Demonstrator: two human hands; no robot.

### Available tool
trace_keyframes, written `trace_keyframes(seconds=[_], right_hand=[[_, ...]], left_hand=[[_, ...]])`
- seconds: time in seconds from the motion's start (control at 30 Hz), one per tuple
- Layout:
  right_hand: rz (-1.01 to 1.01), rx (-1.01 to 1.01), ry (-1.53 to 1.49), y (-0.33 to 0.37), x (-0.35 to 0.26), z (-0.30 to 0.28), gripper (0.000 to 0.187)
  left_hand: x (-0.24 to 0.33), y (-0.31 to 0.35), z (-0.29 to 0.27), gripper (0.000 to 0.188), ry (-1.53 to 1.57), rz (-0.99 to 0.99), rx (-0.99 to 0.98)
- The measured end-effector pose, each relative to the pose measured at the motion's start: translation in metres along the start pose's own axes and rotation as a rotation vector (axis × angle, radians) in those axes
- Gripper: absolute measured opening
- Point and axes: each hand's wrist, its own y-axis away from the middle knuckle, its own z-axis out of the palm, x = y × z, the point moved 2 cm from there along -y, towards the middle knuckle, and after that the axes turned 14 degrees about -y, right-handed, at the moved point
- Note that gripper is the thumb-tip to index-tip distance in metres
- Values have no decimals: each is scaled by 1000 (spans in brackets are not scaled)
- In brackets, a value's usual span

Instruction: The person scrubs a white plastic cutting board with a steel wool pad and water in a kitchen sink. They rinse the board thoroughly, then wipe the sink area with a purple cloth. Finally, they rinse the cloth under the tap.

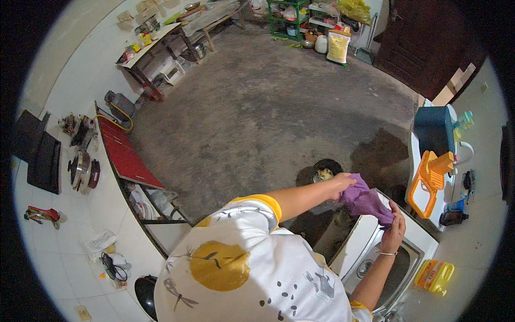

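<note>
A purple cloth is stretched between my two hands, above the near edge of the sink counter. My left hand, arm reaching out to the right, grips its far left end. My right hand, with a bracelet at the wrist, has its fingers closed on the other end, over the sink's far side. Something white shows beside the cloth near my right fingers; I cannot tell whether it is held or part of the counter. Below lies the metal sink with its round drain.
A dark bin with scraps stands on the floor beyond my left hand. Right of the sink are an orange rack, a teal container, a dark bottle and a yellow jug. A red cabinet stands left.
</note>
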Motion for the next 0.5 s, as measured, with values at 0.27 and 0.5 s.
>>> trace_keyframes(seconds=[0.27, 0.5], right_hand=[[397, 166, -367, 58, 75, -78, 56], [479, 214, -855, 65, 91, -3, 62]], left_hand=[[4, 20, 115, 21, 218, 23, -432], [-10, 33, 149, 24, 284, 26, -523]])
